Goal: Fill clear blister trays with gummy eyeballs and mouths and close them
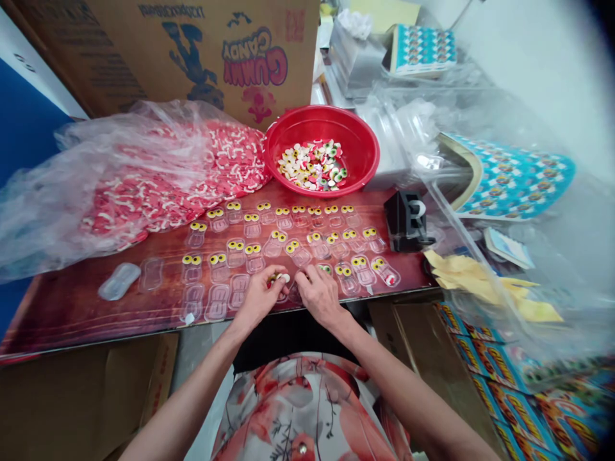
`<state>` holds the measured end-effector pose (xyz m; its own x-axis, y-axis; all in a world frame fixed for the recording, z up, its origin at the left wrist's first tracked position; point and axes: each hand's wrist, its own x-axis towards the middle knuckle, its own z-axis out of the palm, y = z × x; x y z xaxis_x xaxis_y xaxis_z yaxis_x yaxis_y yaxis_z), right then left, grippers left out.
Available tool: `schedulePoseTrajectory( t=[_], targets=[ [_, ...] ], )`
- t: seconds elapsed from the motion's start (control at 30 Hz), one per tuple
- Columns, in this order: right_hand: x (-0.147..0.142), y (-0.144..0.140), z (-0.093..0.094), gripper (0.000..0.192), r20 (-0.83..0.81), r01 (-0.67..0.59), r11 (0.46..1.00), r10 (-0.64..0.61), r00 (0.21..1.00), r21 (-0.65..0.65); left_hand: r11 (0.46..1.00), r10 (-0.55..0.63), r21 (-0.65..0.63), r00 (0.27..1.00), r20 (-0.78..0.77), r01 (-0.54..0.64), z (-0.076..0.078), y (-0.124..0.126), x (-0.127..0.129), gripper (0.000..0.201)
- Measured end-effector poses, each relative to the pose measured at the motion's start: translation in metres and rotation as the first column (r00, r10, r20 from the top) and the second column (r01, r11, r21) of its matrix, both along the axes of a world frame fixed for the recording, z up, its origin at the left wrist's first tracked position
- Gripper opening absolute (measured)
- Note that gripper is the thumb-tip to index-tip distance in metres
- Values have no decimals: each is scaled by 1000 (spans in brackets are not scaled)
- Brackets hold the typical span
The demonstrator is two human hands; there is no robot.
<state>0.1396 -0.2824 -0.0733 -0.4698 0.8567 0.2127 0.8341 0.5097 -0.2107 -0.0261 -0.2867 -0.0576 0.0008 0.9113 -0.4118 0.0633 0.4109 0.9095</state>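
Observation:
My left hand (pixel 263 291) is curled round several eye-shaped gummy candies (pixel 283 278), white and yellow. Beside it, my right hand (pixel 318 293) has its fingers pinched together over the clear plastic trays near the table's front edge; whatever is between the fingertips is hidden. Rows of small clear trays (pixel 220 302) lie on the wooden-patterned table, many with a pair of yellow gummy eyes (pixel 218 258) at the far end. One tray by the right hand has greenish eyes (pixel 325 269). At the right end, a tray also contains a red-and-white piece (pixel 390 280).
A red basin (pixel 368 157) of loose gummy eyes stands behind the trays. To its left lies a clear bag of red-and-white gummies (pixel 192 166), before a cardboard box (pixel 120 57). A black tape dispenser (pixel 406 221) and rolls of blue printed labels (pixel 523 176) are at the right.

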Motion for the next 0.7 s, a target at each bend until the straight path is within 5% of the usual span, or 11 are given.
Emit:
schedulePoseTrajectory(
  t=[0.3,0.43,0.6,0.7],
  targets=[
    [5,-7,3,23,-351,24,983,-88,932,-184,986,159,40,987,-4,-159,15,-1,-20,40],
    [-3,-8,15,18,-493,24,963,-160,855,-270,988,155,4,988,7,-155,16,-6,-24,41],
    [-27,-6,24,16,-656,-160,911,-145,740,-381,992,128,-36,988,88,-125,12,-14,-21,42],
    [-34,-2,20,13,-658,-113,906,-206,724,-409,994,111,-12,994,8,-111,11,-16,-26,38]
  ],
)
